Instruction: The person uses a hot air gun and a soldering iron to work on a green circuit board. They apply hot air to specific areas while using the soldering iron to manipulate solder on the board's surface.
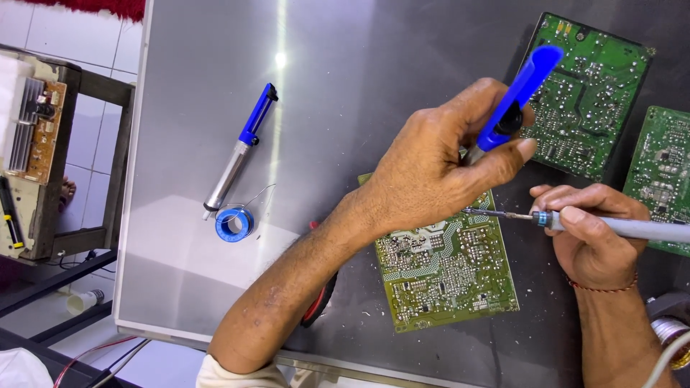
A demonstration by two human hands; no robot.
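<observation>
As it lies under both hands, the board (pixel 445 269) is a flat green circuit card, solder side up, resting on the grey table (pixel 201 273) toward 5 o'clock of the view.

Handling: judged light, stiff and thin; brittle at the joints and prickly with cut leads. Best held by its bare edges, never by the soldered face. It would slide readily on the smooth top.

Axis: long side runs roughly 12 to 6 o'clock, tilted a little clockwise; its top edge is hidden under the left hand.

Left hand (pixel 431 172): fingers wrapped tightly round a blue pump (pixel 517 93), thumb along its side. The pump's long axis runs from 1 o'clock down to 7 o'clock, nozzle end hidden by the fingers, toward the board.

Right hand (pixel 593 230): fingers closed in a pen grip on a grey iron (pixel 575 223). Its axis lies nearly 3 to 9 o'clock, tip pointing to 9, at the board's upper right edge, just beside the left thumb. Contact cannot be told.

Nearby: a second pump (pixel 237 147) and a blue solder reel (pixel 233 224) at 9 o'clock of the board, well apart; two more boards (pixel 589 108) at 1 to 2 o'clock.
</observation>
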